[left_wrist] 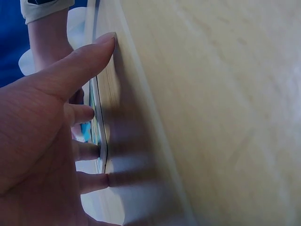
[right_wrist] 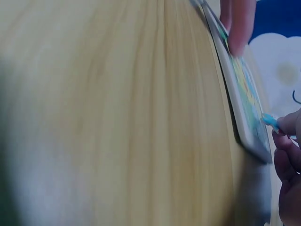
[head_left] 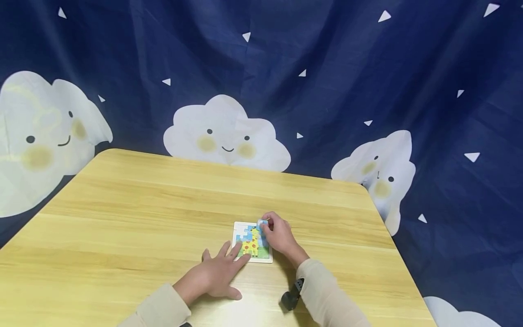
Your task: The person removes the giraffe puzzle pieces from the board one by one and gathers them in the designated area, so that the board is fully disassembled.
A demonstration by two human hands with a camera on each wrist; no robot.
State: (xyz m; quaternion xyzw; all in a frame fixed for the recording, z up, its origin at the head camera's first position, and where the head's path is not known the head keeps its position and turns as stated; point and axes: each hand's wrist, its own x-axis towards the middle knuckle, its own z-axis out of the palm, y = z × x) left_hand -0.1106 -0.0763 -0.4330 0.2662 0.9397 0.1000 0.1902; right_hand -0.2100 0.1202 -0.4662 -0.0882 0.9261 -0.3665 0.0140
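Observation:
A small jigsaw puzzle with a yellow giraffe lies in a white-framed tray (head_left: 263, 260) on the table. My left hand (head_left: 216, 274) is spread at its lower left, fingertips on the tray and puzzle, thumb out over the wood. In the left wrist view, the straight fingers (left_wrist: 87, 150) meet the tray's edge. My right hand (head_left: 282, 235) is at the upper right of the tray, pinching a blue-and-white puzzle piece (head_left: 259, 222) between thumb and finger. The right wrist view shows that piece (right_wrist: 270, 121) tilted at the puzzle surface; whether it touches is unclear.
The light wood table (head_left: 163, 200) extends around the tray on all sides. Behind it hangs a dark blue curtain (head_left: 327, 41) with smiling clouds and white triangles. A black device (head_left: 291, 298) is strapped at the right wrist, beside the beige sleeve.

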